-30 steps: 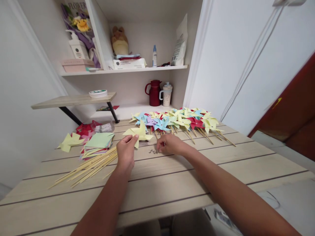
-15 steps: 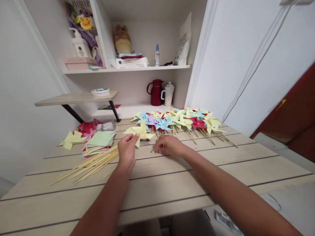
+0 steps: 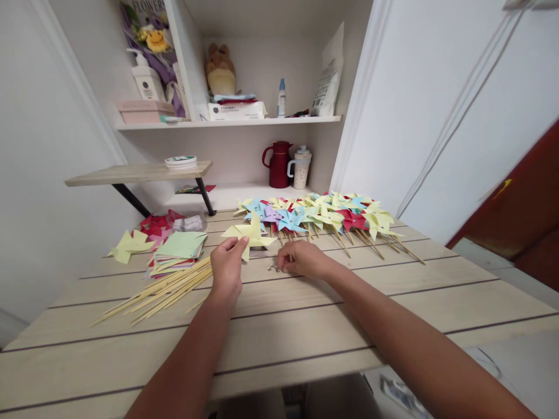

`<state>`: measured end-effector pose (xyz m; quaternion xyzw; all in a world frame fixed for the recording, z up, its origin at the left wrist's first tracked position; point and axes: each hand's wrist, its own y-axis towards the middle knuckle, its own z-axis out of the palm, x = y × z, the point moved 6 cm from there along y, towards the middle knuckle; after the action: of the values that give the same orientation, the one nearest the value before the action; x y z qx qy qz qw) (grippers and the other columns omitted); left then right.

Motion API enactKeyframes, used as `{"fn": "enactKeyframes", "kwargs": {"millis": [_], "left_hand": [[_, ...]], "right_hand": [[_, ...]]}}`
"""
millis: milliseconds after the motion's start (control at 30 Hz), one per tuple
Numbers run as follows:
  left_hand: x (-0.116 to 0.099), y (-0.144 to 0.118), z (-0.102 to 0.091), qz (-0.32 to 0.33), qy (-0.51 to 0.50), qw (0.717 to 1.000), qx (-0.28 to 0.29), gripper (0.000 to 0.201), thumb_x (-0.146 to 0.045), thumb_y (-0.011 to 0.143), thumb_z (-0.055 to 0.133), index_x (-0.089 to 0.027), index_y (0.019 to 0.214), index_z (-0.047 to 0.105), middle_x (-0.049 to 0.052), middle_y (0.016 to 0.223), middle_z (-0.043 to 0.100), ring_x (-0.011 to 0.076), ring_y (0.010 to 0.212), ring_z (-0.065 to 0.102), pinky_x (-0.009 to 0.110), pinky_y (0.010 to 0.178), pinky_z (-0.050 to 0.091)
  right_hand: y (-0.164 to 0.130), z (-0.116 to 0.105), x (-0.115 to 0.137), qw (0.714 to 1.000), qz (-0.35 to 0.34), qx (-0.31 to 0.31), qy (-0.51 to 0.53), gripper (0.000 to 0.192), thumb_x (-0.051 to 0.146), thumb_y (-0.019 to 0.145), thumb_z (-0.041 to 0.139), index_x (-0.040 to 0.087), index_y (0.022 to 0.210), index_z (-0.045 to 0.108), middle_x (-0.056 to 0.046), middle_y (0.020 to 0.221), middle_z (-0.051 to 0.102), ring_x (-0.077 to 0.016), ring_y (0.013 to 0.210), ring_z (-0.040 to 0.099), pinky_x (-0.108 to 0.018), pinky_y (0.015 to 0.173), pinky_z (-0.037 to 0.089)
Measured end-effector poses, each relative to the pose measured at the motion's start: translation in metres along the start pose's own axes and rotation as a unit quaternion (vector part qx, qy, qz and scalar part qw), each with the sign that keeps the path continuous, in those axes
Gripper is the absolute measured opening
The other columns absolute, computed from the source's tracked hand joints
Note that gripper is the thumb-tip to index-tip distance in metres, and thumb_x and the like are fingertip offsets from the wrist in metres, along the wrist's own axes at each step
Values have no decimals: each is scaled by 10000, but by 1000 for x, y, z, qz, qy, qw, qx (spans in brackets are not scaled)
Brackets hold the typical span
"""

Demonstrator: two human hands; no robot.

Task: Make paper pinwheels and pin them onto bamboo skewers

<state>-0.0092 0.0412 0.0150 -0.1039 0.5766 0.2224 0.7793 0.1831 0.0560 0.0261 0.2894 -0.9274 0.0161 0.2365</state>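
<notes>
My left hand (image 3: 227, 269) pinches the lower corner of a pale yellow paper pinwheel (image 3: 250, 233) and holds it just above the wooden table (image 3: 279, 326). My right hand (image 3: 302, 258) rests on the table to its right, fingertips down on a small cluster of metal pins (image 3: 273, 268). Whether a pin is between the fingers cannot be told. A bundle of bamboo sticks (image 3: 162, 290) lies left of my left hand.
A row of finished coloured pinwheels on sticks (image 3: 323, 216) lies across the back of the table. A stack of coloured paper squares (image 3: 178, 249) and cut yellow paper (image 3: 128, 245) lie at the left. Shelves behind hold a red jug (image 3: 278, 165), a mug and bottles.
Both hands stay almost where they were; the view has shifted slightly, and my right fingertips keep working at the pins.
</notes>
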Motion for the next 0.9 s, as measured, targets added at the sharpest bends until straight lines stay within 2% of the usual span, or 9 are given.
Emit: {"fn": "enactKeyframes", "kwargs": {"millis": [400, 600, 700, 767, 900], "left_hand": [[4, 1, -2, -2, -9, 1000, 9, 363, -331, 555, 858, -119, 811, 712, 30, 783, 699, 137, 701, 603, 285, 714, 469], [2, 0, -1, 2, -4, 1000, 1, 329, -352, 568, 849, -139, 771, 701, -9, 703, 657, 125, 638, 576, 265, 661, 444], [0, -1, -1, 7, 13, 1000, -9, 276, -341, 596, 827, -146, 748, 703, -18, 677, 643, 115, 605, 546, 249, 620, 419], [-3, -3, 0, 14, 22, 1000, -8, 243, -326, 605, 818, -149, 721, 700, -20, 660, 635, 114, 595, 530, 243, 604, 406], [-7, -10, 7, 27, 35, 999, 19, 209, -303, 602, 815, -148, 639, 681, -18, 633, 621, 118, 601, 519, 237, 603, 393]], "right_hand": [[1, 1, -2, 1000, 5, -3, 30, 178, 63, 703, 655, 224, 697, 730, 10, 767, 728, -150, 720, 613, -241, 645, 372], [-5, -19, 6, 996, -8, -41, 85, 165, 86, 749, 593, 195, 726, 715, -12, 770, 715, -152, 725, 621, -249, 671, 433], [-11, -35, 11, 966, -1, -112, 231, 74, 204, 767, 622, 188, 747, 691, -9, 734, 678, -152, 678, 592, -259, 635, 441], [-12, -38, 13, 945, 15, -139, 296, 69, 254, 746, 651, 190, 742, 676, 1, 696, 653, -148, 644, 573, -262, 615, 440], [-10, -35, 23, 930, 9, -173, 325, 82, 277, 737, 666, 196, 730, 677, -7, 705, 663, -159, 672, 586, -284, 653, 461]]}}
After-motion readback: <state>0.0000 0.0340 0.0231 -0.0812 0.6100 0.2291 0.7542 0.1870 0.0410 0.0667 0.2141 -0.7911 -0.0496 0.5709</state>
